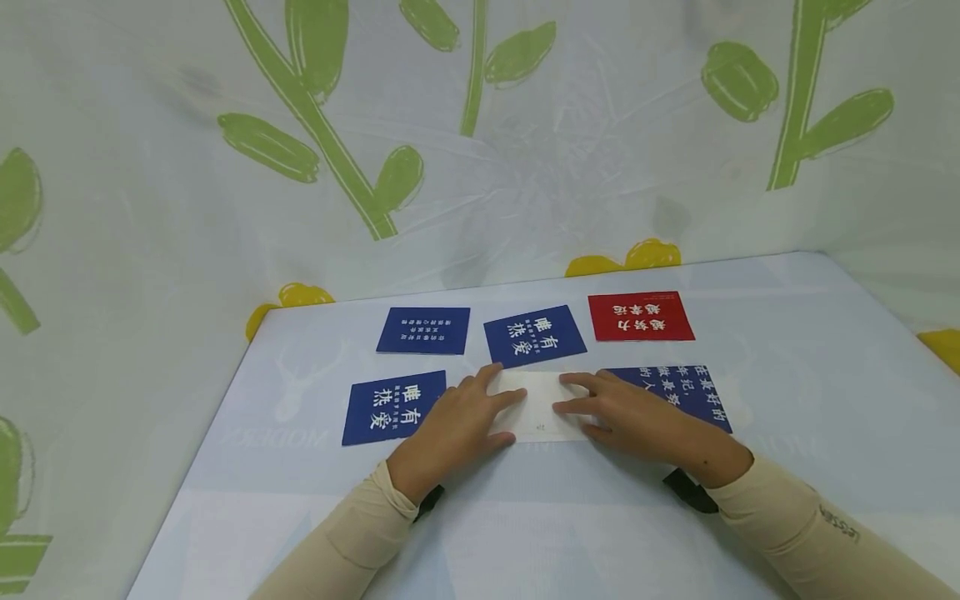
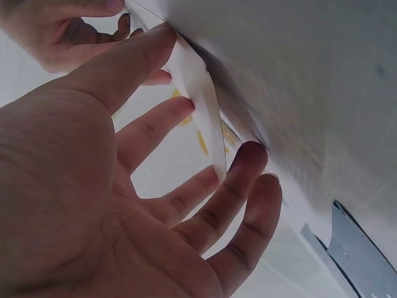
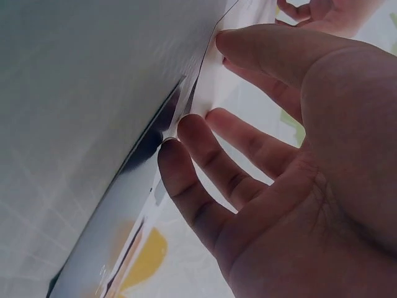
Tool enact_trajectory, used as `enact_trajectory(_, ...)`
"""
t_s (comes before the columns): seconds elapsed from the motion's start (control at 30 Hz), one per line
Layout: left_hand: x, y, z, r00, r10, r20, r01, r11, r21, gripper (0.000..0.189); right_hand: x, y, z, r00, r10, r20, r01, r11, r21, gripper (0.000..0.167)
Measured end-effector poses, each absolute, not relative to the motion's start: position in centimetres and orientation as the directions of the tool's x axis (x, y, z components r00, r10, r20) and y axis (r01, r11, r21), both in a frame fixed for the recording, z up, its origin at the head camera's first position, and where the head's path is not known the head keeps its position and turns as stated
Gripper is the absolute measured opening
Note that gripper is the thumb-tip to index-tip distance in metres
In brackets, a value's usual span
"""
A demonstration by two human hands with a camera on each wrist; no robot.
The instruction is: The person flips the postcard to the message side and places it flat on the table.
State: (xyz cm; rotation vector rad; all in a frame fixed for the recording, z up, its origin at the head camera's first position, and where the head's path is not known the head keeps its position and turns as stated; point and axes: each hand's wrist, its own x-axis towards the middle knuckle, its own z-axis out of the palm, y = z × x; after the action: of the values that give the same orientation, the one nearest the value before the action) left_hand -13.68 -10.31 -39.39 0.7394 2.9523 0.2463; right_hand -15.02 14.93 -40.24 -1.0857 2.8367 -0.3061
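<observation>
A small white card [image 1: 542, 408] with a tiny print near its lower edge lies between the hands in the head view. My left hand [image 1: 459, 419] touches the card's left side, thumb at the near edge and fingers spread over the surface. From the other side my right hand [image 1: 633, 415] rests its fingertips on the card's right part. In the left wrist view the white card [image 2: 197, 77] stands slightly off the table along one edge. The right wrist view shows the right-hand fingers [image 3: 239, 133] fairly straight against it. A blue card [image 1: 693, 396] lies partly under the right hand.
Blue cards with white characters lie left [image 1: 390, 408], back left [image 1: 423, 331] and just beyond the hands [image 1: 536, 335]. A red card [image 1: 641, 317] is at the back right. Behind the table [image 1: 525, 533] hangs a white curtain [image 1: 525, 192] with green leaves.
</observation>
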Motion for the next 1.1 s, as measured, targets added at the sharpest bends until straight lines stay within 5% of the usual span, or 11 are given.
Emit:
enact_trajectory(0.63, -13.8, -10.4, -39.2, -0.853, 0.520, -0.041, 0.519, 0.854, 0.030, 0.051, -15.2, 15.0, -39.7, -0.734, -0.679, -0.008, -0.667, 0.722, -0.186, 0.042)
enact_trajectory(1.1, -13.8, -10.8, -39.6, -0.849, 0.524, -0.065, 0.520, 0.851, 0.067, 0.051, -14.9, 16.4, -38.1, -0.781, -0.620, 0.074, -0.615, 0.745, -0.258, 0.037)
